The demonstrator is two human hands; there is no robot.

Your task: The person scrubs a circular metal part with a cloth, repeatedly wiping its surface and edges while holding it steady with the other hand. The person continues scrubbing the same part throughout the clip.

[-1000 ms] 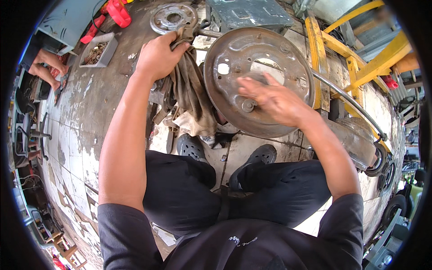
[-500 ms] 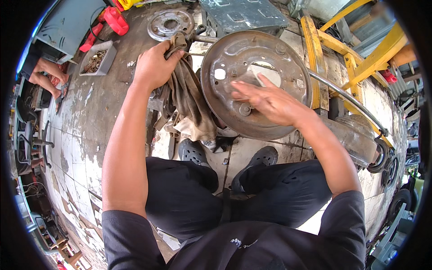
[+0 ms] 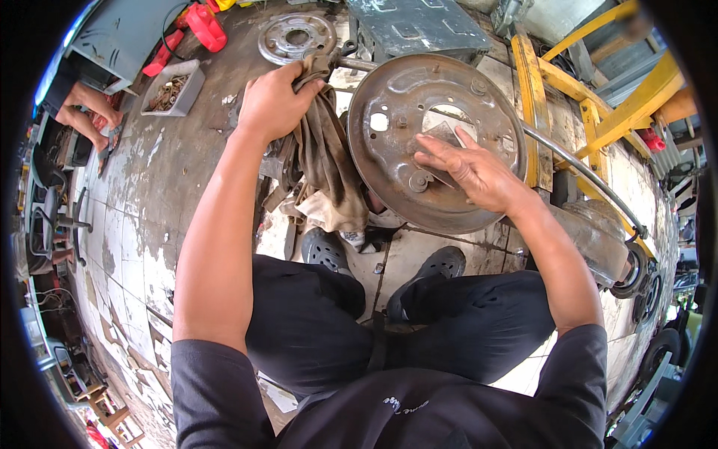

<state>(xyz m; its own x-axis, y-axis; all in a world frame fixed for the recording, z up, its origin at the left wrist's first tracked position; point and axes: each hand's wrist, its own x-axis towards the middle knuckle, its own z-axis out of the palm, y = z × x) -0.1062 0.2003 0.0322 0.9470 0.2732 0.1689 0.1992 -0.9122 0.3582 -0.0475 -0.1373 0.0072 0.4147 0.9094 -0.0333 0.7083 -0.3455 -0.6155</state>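
Observation:
A large round brown metal backing plate [image 3: 378, 161], with holes and bolt heads in its face, stands tilted in front of me. My right hand [image 3: 475, 168] is over the plate's face, fingers stretched out and apart, gripping nothing that I can see; whether the palm touches the metal I cannot tell. To the plate's left, my left hand [image 3: 277, 101] is closed on the top of a brown cloth [image 3: 327, 153]. The cloth hangs down beside the plate's left edge, over metal parts it mostly hides. A metal rod [image 3: 580, 170] shows past the plate's right side.
A wheel rim [image 3: 297, 37] lies at the back beside a dark metal box [image 3: 411, 26]. Yellow frame bars [image 3: 532, 112] stand to the right, near a metal housing [image 3: 591, 236]. A grey bin of small parts [image 3: 183, 97] and red jugs [image 3: 206, 28] are far left, near another person's foot.
My right hand has shifted right and slightly down across the plate. The left hand keeps hold of the cloth. The whole view has shifted a little.

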